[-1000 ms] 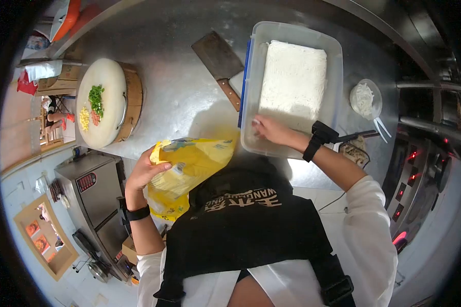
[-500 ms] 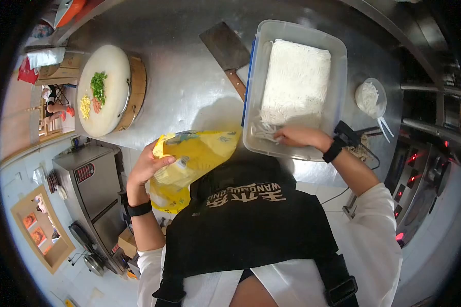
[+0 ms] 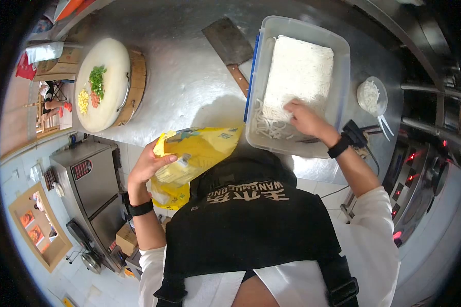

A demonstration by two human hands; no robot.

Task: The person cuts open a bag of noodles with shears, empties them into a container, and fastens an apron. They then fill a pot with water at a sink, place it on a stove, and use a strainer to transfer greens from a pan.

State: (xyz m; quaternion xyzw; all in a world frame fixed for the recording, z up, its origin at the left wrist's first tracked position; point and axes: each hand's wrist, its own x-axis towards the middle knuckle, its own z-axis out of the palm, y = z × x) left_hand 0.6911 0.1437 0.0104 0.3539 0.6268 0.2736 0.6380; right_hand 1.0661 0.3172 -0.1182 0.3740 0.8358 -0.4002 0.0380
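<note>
My left hand is closed on a yellow plastic bag, which spreads from my fingers to the table's front edge. What is inside the bag I cannot make out. Inside a clear plastic box lies a thick white block of noodles, with loose noodles below its near edge. My right hand reaches into the box, its fingers bent and pressed together at the near edge of the block. The fingertips touch the noodles and partly hide what they pinch.
A cleaver lies left of the box. Further left, a round cutting board on a wooden tub bears chopped green, orange and yellow bits. Right of the box stands a small bowl of noodles with white handles. A stove is at far right.
My right hand has moved up from the loose noodles to the near edge of the block. More loose noodles show in the box's near corner. My left hand keeps its hold on the bag.
</note>
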